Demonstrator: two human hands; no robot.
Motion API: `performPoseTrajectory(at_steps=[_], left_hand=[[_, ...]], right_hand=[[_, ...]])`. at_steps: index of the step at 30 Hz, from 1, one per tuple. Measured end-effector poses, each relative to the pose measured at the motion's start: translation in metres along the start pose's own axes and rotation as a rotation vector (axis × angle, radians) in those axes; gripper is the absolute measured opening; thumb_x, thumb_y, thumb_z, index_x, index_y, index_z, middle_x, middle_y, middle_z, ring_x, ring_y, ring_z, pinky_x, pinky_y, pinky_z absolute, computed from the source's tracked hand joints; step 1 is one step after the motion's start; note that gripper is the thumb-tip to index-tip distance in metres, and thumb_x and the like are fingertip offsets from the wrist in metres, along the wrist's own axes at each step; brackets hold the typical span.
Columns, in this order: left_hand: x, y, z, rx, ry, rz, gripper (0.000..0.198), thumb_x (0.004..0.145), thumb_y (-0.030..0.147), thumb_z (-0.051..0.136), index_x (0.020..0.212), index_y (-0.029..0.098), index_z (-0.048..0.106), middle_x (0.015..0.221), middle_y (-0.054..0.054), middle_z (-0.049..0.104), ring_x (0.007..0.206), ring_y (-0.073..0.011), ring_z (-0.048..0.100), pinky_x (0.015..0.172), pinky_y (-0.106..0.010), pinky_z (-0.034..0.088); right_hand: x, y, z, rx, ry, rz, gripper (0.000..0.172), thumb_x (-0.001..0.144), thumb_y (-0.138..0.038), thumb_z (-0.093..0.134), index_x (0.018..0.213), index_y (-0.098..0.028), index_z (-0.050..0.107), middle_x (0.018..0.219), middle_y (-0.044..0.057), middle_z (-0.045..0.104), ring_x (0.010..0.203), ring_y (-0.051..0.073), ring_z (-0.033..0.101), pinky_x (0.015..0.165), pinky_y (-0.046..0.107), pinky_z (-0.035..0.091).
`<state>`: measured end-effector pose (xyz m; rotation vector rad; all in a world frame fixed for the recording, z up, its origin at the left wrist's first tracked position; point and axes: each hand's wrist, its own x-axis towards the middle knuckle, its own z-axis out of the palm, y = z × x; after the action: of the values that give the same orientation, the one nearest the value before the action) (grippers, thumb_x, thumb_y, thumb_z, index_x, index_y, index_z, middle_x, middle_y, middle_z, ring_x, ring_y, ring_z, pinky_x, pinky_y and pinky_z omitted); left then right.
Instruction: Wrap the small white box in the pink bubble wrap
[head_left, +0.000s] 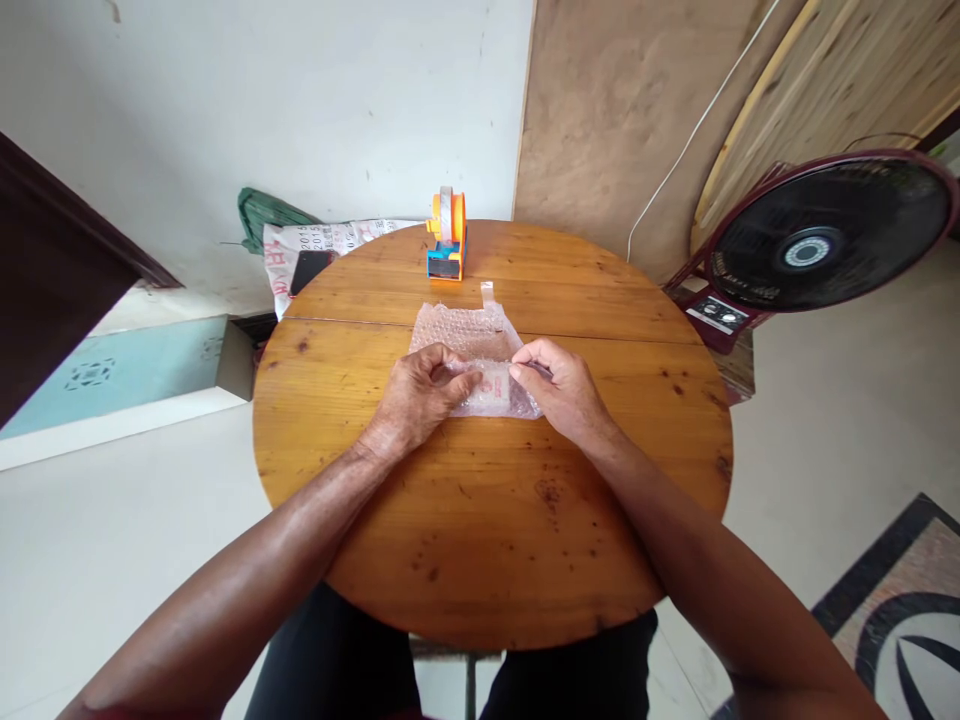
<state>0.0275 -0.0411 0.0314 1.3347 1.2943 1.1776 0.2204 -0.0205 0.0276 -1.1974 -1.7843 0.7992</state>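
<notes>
A sheet of bubble wrap (457, 325) lies on the round wooden table (480, 520), its near part folded over a small pale packet (493, 384) with red print. My left hand (427, 388) grips the left side of the fold between thumb and curled fingers. On the other side, my right hand (559, 385) pinches the fold's edge with thumb and forefinger. A short strip of clear tape (487, 292) sticks out past the far edge of the wrap. Beyond it stands an orange and blue tape dispenser (448, 235) with a roll on it.
To the right of the table stands a dark red fan (825, 235) with a black round front. A printed white sack (281, 265) and a green bag (270, 212) are behind the table's left edge. A pale blue box-like piece (112, 375) sits at left.
</notes>
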Motion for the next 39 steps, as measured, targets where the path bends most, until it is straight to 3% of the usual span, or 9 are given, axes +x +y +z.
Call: performPoseTrajectory(at_steps=[9, 16, 20, 24, 31, 34, 39], left_hand=[[0.004, -0.004, 0.002, 0.013, 0.012, -0.002, 0.026, 0.065, 0.034, 0.071, 0.066, 0.016, 0.053, 0.065, 0.002, 0.055, 0.057, -0.0083, 0.045, 0.053, -0.022, 0.035], [0.004, -0.003, 0.001, 0.003, 0.005, -0.002, 0.025, 0.063, 0.033, 0.071, 0.065, 0.016, 0.053, 0.064, 0.002, 0.054, 0.057, -0.0085, 0.045, 0.054, -0.022, 0.035], [0.004, -0.003, 0.002, -0.029, -0.009, 0.006, 0.025, 0.063, 0.033, 0.071, 0.064, 0.017, 0.052, 0.064, 0.002, 0.054, 0.058, -0.0086, 0.045, 0.056, -0.022, 0.036], [0.004, -0.003, 0.002, -0.043, -0.021, 0.003, 0.025, 0.063, 0.032, 0.071, 0.064, 0.016, 0.053, 0.064, 0.002, 0.054, 0.058, -0.0081, 0.044, 0.055, -0.022, 0.035], [0.004, -0.001, 0.002, -0.013, -0.023, -0.006, 0.026, 0.063, 0.034, 0.071, 0.064, 0.017, 0.052, 0.062, 0.003, 0.053, 0.056, -0.0084, 0.043, 0.054, -0.022, 0.033], [0.004, -0.002, 0.002, -0.004, -0.022, 0.004, 0.026, 0.063, 0.034, 0.071, 0.064, 0.017, 0.052, 0.064, 0.002, 0.054, 0.057, -0.0089, 0.045, 0.055, -0.022, 0.034], [0.005, -0.003, 0.000, 0.000, -0.040, 0.004, 0.027, 0.064, 0.036, 0.071, 0.065, 0.017, 0.052, 0.067, 0.001, 0.057, 0.059, -0.0095, 0.047, 0.057, -0.023, 0.037]], right_hand=[[0.001, 0.002, 0.003, -0.093, 0.046, 0.013, 0.009, 0.080, -0.026, 0.059, 0.073, -0.020, 0.061, 0.068, -0.002, 0.061, 0.063, 0.013, 0.054, 0.063, 0.026, 0.041], [-0.001, 0.006, 0.002, -0.257, 0.093, 0.002, 0.009, 0.081, -0.031, 0.062, 0.086, -0.024, 0.064, 0.082, 0.000, 0.069, 0.076, 0.018, 0.064, 0.071, 0.030, 0.046], [-0.003, 0.004, -0.001, -0.409, 0.072, -0.160, 0.018, 0.082, -0.021, 0.060, 0.099, -0.023, 0.064, 0.098, 0.005, 0.069, 0.089, 0.021, 0.063, 0.079, 0.032, 0.046], [-0.004, -0.001, -0.002, -0.558, 0.029, -0.336, 0.014, 0.087, -0.018, 0.055, 0.092, -0.022, 0.067, 0.100, 0.006, 0.068, 0.096, 0.023, 0.058, 0.085, 0.035, 0.041], [-0.007, -0.005, -0.004, -0.649, -0.078, -0.447, 0.026, 0.092, -0.016, 0.044, 0.092, -0.024, 0.068, 0.101, 0.004, 0.069, 0.094, 0.022, 0.053, 0.085, 0.039, 0.031], [-0.009, -0.010, -0.007, -0.627, -0.110, -0.460, 0.022, 0.092, -0.020, 0.045, 0.094, -0.023, 0.067, 0.102, 0.004, 0.069, 0.095, 0.022, 0.053, 0.088, 0.039, 0.030], [-0.011, -0.017, -0.009, -0.661, -0.155, -0.462, 0.023, 0.089, -0.041, 0.055, 0.094, -0.022, 0.066, 0.104, 0.006, 0.068, 0.097, 0.025, 0.052, 0.091, 0.041, 0.029]])
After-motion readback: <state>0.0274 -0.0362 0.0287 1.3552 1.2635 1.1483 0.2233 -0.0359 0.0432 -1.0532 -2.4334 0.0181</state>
